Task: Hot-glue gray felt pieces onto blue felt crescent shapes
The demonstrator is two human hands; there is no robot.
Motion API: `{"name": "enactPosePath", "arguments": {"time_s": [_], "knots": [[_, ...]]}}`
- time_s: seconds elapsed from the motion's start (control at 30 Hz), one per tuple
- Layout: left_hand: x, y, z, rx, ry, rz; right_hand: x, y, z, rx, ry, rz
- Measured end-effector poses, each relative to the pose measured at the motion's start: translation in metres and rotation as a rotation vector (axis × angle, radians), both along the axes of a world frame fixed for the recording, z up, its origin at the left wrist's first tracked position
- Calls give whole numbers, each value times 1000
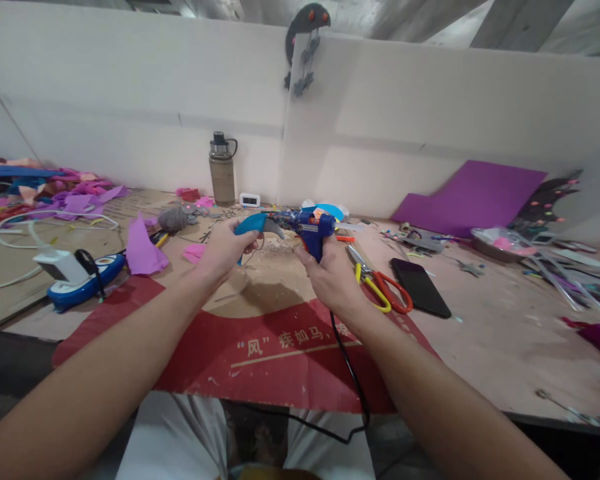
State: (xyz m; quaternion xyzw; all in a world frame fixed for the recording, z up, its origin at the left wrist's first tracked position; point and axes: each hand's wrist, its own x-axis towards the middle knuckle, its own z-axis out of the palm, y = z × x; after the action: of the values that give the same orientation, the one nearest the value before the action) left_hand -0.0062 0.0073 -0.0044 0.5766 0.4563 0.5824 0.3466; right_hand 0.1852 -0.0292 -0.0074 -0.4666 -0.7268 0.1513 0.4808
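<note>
My right hand [330, 270] is wrapped round the handle of a blue glue gun [314, 230], whose nozzle points left. Pinched in my left hand [225, 250] is a curved blue felt piece [250, 225] with a grey part at its right end. The nozzle is close to the top of this piece; whether they touch I cannot tell. From the gun's handle a black cord [350, 373] runs down past the table edge. Both hands are above a red and tan cardboard sheet [290, 353] with printed characters.
Scissors [380, 287] with red and yellow handles and a black phone [420, 287] lie right of my right hand. A blue and white power strip [87, 283] sits at left, near felt scraps [80, 197]. A bottle [223, 173] and small clock [250, 200] stand by the wall.
</note>
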Motion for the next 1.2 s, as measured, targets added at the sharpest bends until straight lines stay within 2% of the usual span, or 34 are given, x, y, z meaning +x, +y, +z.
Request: {"name": "enactPosePath", "arguments": {"time_s": [0.23, 0.8, 1.2], "knots": [[1, 1, -1, -5, -17, -1, 0, -1, 1, -17, -21, -31], [4, -7, 9, -32, -82, 48, -3, -3, -3, -12, -58, 45], [1, -3, 2, -1, -8, -1, -1, -4, 2, -11, 24, -3]]}}
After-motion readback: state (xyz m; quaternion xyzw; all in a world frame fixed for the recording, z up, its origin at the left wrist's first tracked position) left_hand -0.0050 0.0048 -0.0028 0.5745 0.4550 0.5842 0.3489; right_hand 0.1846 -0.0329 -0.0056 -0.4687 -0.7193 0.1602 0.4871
